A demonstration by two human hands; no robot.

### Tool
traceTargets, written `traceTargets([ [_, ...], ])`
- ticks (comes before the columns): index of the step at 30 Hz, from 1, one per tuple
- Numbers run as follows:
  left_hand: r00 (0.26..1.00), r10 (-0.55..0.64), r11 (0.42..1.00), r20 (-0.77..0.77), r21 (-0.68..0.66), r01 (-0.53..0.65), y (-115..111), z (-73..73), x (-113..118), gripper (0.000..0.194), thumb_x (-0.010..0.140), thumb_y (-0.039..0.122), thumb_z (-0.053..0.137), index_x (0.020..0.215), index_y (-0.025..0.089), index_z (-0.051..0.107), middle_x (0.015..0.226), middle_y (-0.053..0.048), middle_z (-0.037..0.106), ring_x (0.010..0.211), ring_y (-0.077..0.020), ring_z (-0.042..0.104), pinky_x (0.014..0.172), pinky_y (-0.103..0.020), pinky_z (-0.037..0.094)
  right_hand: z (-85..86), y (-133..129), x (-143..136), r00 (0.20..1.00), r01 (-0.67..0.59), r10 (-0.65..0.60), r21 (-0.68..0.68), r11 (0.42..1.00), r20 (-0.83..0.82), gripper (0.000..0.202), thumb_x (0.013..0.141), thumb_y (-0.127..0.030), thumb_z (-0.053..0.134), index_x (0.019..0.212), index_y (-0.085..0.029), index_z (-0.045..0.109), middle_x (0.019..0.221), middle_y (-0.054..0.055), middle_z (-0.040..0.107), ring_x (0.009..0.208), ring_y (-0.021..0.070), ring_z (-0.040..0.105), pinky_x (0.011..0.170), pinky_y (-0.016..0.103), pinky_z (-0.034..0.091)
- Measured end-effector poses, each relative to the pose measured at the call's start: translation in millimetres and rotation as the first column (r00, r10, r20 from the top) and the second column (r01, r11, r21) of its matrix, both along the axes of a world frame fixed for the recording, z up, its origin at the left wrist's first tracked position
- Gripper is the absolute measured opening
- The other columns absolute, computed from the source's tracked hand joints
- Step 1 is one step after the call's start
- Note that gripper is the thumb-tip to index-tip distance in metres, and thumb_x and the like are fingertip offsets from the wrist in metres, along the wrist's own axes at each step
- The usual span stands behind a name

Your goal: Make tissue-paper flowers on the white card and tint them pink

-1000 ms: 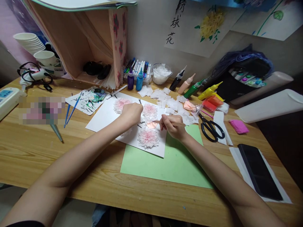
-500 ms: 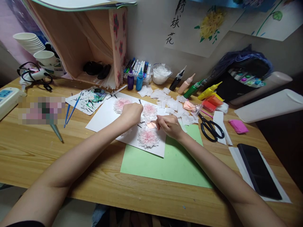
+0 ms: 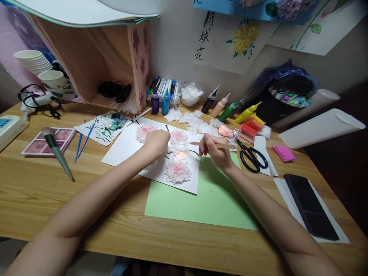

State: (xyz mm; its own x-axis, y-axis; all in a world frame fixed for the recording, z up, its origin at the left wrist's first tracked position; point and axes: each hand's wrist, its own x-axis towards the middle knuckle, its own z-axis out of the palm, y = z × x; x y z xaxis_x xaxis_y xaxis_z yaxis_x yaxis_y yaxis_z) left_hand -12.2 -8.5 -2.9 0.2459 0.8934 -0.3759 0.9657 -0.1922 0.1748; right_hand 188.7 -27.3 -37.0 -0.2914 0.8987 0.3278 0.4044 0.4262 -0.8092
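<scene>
My left hand (image 3: 158, 142) is closed over the white sheet (image 3: 115, 151), between pink-and-white tissue flowers; what its fingers hold, if anything, is hidden. In my right hand (image 3: 214, 149) is a thin flat wooden stick (image 3: 225, 146), its tip pointing left above the sheet's right side. A small peach-coloured piece (image 3: 181, 155) lies on the sheet between an upper flower (image 3: 178, 136) and the lower flower (image 3: 177, 171). Black curved lines run beside it. Under the sheet's right part is green paper (image 3: 198, 209).
White tissue squares (image 3: 191, 118) lie behind the sheet, near glue bottles (image 3: 227, 111) and a glass bowl (image 3: 191, 94). Black scissors (image 3: 252, 157) and a black phone-like object (image 3: 312, 207) are at the right. Blue brushes (image 3: 86, 140) and a makeup palette (image 3: 61, 136) lie left.
My right hand has drawn back rightward from the peach-coloured piece with the stick, which now shows more fully. My left hand stays at nearly the same place on the sheet. The view has shifted slightly.
</scene>
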Motion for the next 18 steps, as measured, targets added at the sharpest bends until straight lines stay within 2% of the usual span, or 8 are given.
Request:
traceTargets([
  [3, 0.996, -0.046, 0.998, -0.077, 0.049, 0.05, -1, 0.7, 0, 0.02, 0.069, 0.008, 0.057, 0.08, 0.015, 0.073, 0.088, -0.015, 0.072, 0.09, -0.0271, 0.066, 0.074, -0.031, 0.048, -0.2, 6, 23, 0.985, 0.109, -0.123, 0.121, 0.987, 0.12, 0.028, 0.088, -0.039, 0.053, 0.07, -0.019, 0.061, 0.067, 0.003, 0.065, 0.061, 0.0149, 0.059, 0.059, 0.027, 0.044],
  [5, 0.994, -0.048, 0.997, -0.093, 0.049, 0.053, -1, 1.8, 0, 0.021, 0.069, 0.008, 0.056, 0.079, 0.014, 0.073, 0.091, -0.016, 0.072, 0.087, -0.0269, 0.067, 0.07, -0.03, 0.048, -8.3, 11, 34, 0.96, 0.085, -0.133, 0.197, 0.977, 0.248, 0.013, 0.082, -0.032, 0.063, 0.084, -0.019, 0.061, 0.079, 0.005, 0.068, 0.07, 0.0177, 0.061, 0.062, 0.028, 0.044],
  [8, 0.993, -0.052, 0.996, -0.11, 0.06, 0.058, -2, 3.6, 0, 0.02, 0.069, 0.01, 0.056, 0.079, 0.013, 0.073, 0.092, -0.016, 0.072, 0.085, -0.0271, 0.067, 0.066, -0.029, 0.047, -26.2, 18, 38, 0.917, 0.032, -0.128, 0.249, 0.968, 0.378, 0.008, 0.081, -0.023, 0.062, 0.086, -0.018, 0.057, 0.085, 0.007, 0.067, 0.075, 0.0207, 0.061, 0.066, 0.03, 0.045],
  [11, 0.992, -0.046, 0.996, -0.116, 0.066, 0.054, -2, 5.0, 0, 0.019, 0.069, 0.014, 0.057, 0.08, 0.015, 0.072, 0.092, -0.015, 0.073, 0.085, -0.0262, 0.067, 0.065, -0.027, 0.047, -38.7, 24, 33, 0.878, 0.056, -0.196, 0.313, 0.948, 0.436, 0.005, 0.081, -0.014, 0.056, 0.084, -0.018, 0.055, 0.083, 0.01, 0.064, 0.08, 0.0243, 0.059, 0.069, 0.033, 0.045],
  [15, 0.992, -0.033, 0.998, -0.124, 0.05, 0.039, -2, 7.0, 0, 0.02, 0.068, 0.013, 0.056, 0.08, 0.016, 0.073, 0.093, -0.013, 0.073, 0.085, -0.0241, 0.068, 0.064, -0.025, 0.046, -39.3, 29, 29, 0.831, 0.096, -0.273, 0.359, 0.928, 0.485, 0.012, 0.08, -0.008, 0.048, 0.079, -0.018, 0.054, 0.077, 0.011, 0.063, 0.078, 0.0256, 0.057, 0.067, 0.034, 0.043],
  [18, 0.992, -0.027, 0.998, -0.125, 0.047, 0.033, -2, 7.5, 0, 0.02, 0.068, 0.016, 0.058, 0.081, 0.015, 0.073, 0.092, -0.014, 0.073, 0.084, -0.0243, 0.068, 0.064, -0.025, 0.046, -32.8, 28, 30, 0.856, 0.177, -0.337, 0.391, 0.903, 0.391, 0.012, 0.079, -0.008, 0.049, 0.077, -0.019, 0.054, 0.075, 0.008, 0.064, 0.075, 0.0237, 0.059, 0.067, 0.032, 0.043],
])
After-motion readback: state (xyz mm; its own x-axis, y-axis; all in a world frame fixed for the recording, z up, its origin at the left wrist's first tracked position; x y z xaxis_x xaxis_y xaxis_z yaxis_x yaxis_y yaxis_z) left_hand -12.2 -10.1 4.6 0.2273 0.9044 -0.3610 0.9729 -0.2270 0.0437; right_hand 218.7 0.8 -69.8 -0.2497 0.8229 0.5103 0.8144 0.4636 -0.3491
